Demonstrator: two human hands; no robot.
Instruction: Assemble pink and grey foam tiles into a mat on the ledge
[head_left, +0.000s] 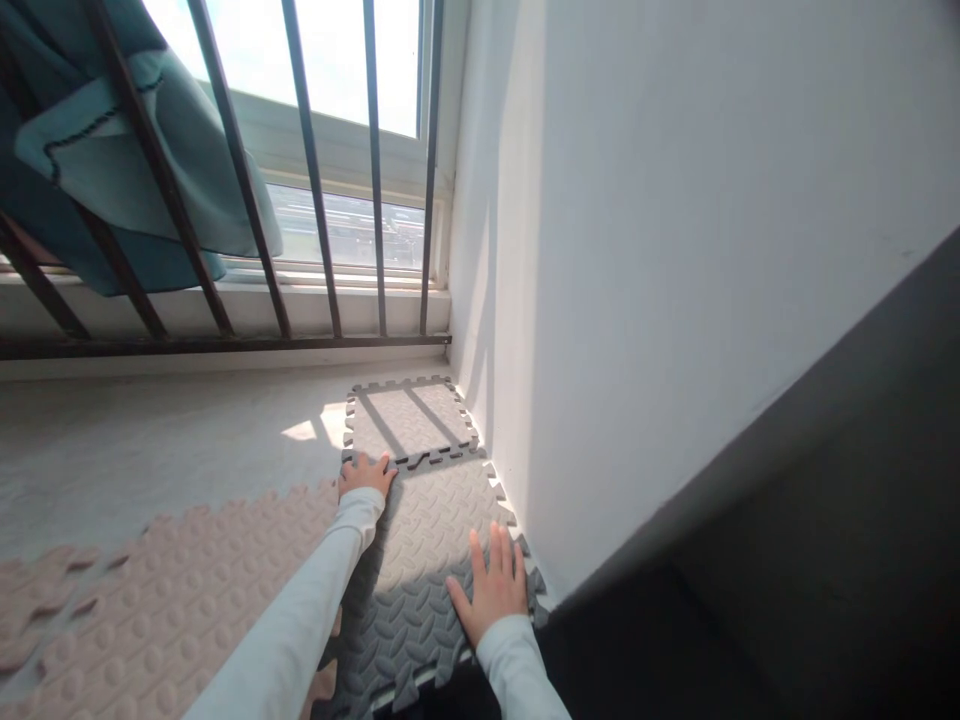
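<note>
A grey foam floor tile (442, 520) with a raised diamond pattern and jigsaw edges lies by the wall. My left hand (366, 476) rests, fingers spread, on its far left corner, beside the seam with a second grey foam tile (409, 418). Small gaps show along that seam. My right hand (495, 588) lies flat with fingers apart on the near right part of the first tile. To the left, a pink foam tile (202, 570) with round bumps reaches toward my left hand; my left forearm covers part of its edge.
A white wall (637, 250) rises close on the right and ends at a dark area. Dark metal railing bars (311, 170) stand before a window at the back. A teal cloth (165, 160) hangs behind the bars. Another pink tile (37, 600) lies at far left on grey floor (150, 430).
</note>
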